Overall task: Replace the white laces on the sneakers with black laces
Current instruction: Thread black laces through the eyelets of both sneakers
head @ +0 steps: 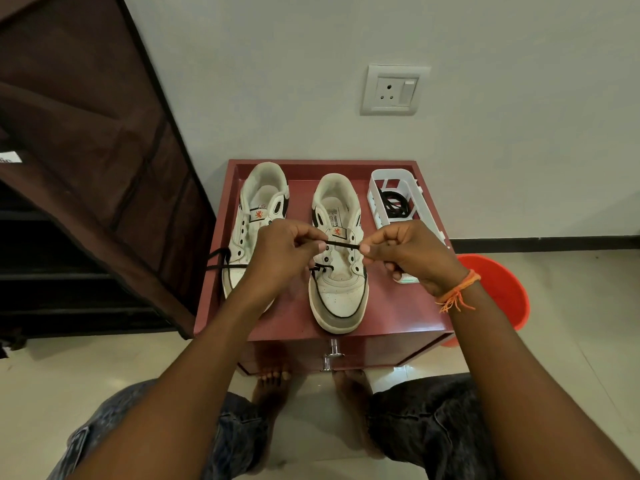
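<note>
Black lace [343,244] between pinching fingers [320,246]

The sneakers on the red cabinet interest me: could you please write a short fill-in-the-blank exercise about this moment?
1. Both hands, left hand and right hand, pinch a stretch of ____ lace taut over the right-hand sneaker.
2. More coiled laces lie in the ____ basket beside that sneaker.
3. Behind the red cabinet, on the floor, stands an ____ bucket.
4. A thread band circles the ____ wrist.

Missing words: black; white; orange; right
</note>
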### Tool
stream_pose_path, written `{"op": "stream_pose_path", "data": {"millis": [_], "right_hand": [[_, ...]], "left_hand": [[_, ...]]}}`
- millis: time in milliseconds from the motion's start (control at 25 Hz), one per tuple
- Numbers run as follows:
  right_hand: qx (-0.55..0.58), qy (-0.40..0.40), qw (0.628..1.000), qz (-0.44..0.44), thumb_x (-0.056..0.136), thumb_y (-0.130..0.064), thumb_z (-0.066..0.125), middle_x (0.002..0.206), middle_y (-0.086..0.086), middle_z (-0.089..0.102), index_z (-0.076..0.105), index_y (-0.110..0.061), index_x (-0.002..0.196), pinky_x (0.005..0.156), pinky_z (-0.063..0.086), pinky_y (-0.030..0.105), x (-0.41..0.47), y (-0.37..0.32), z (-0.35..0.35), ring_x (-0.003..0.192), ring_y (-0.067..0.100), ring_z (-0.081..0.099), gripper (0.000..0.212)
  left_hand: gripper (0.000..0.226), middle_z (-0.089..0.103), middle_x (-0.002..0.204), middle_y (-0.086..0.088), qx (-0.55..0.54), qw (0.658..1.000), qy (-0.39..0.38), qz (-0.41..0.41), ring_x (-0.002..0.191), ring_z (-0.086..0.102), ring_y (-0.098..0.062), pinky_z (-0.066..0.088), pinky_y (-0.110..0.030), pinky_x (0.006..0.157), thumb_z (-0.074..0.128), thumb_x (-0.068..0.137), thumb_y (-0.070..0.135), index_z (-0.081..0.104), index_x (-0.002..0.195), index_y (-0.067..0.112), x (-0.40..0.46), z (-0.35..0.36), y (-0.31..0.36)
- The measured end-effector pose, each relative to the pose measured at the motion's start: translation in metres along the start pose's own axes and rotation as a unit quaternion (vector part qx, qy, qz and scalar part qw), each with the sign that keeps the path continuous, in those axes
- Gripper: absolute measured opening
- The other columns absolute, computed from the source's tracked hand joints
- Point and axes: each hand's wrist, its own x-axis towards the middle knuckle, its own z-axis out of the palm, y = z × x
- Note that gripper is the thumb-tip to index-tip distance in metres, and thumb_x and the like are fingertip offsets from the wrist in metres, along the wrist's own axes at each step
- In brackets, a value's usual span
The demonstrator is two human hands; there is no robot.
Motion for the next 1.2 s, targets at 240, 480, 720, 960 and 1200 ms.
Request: {"op": "stream_pose_path", "data": {"millis": [240, 480, 720, 960, 1200], "right_hand": [[-0.020, -0.044, 0.999, 0.000, 0.094, -0.001, 0.056, 0.089, 0.013, 0.075, 0.067, -0.001, 0.111, 0.057, 0.058, 0.026, 0.008, 0.006, 0.004, 0.065, 0.014, 0.064, 0.020], [-0.053, -0.019, 0.994, -0.095, 0.086, -0.004, 0.070, 0.071, 0.014, 0.073, 0.060, 0.002, 0.101, 0.055, 0.059, 0.034, 0.013, -0.002, 0.023, 0.057, 0.027, 0.070, 0.018], [-0.084, 0.005, 0.987, -0.138, 0.078, -0.010, 0.079, 0.064, 0.011, 0.071, 0.066, 0.004, 0.087, 0.053, 0.059, 0.031, 0.011, -0.003, 0.022, 0.053, 0.021, 0.069, 0.021], [-0.294, 0.119, 0.948, 0.000, 0.062, -0.045, 0.088, 0.060, 0.007, 0.064, 0.061, -0.005, 0.069, 0.056, 0.052, 0.035, 0.029, 0.037, 0.028, 0.056, 0.020, 0.064, 0.049], [-0.237, 0.130, 0.962, 0.032, 0.073, -0.025, 0.083, 0.052, 0.005, 0.063, 0.065, -0.006, 0.056, 0.052, 0.050, 0.028, 0.033, 0.043, 0.035, 0.051, 0.018, 0.063, 0.031]], "left_hand": [[0.014, 0.072, 0.085, 0.008, 0.224, 0.974, 0.020, 0.021, 0.080, 0.066, -0.006, 0.056, -0.030, 0.075, 0.066, 0.085, 0.012, 0.075, 0.092, 0.019, -0.001, -0.005, -0.009], [0.015, 0.072, 0.090, -0.004, -0.120, 0.985, -0.103, -0.072, 0.056, 0.067, -0.017, 0.052, -0.023, 0.050, 0.059, 0.097, 0.009, 0.069, 0.108, 0.008, -0.002, 0.020, 0.007], [0.019, 0.068, 0.073, -0.007, -0.250, 0.935, -0.177, -0.179, 0.058, 0.060, -0.008, 0.051, -0.014, 0.056, 0.064, 0.091, 0.008, 0.069, 0.101, -0.007, 0.004, 0.004, -0.001], [0.009, 0.066, 0.067, 0.003, -0.002, 0.998, -0.005, -0.061, 0.049, 0.054, 0.002, 0.042, -0.015, 0.053, 0.068, 0.089, 0.013, 0.072, 0.081, 0.009, 0.004, 0.018, -0.009], [0.014, 0.061, 0.084, 0.003, 0.234, 0.969, 0.007, 0.076, 0.079, 0.057, -0.015, 0.046, -0.033, 0.070, 0.056, 0.094, 0.020, 0.065, 0.085, 0.015, -0.006, 0.055, -0.031]]}}
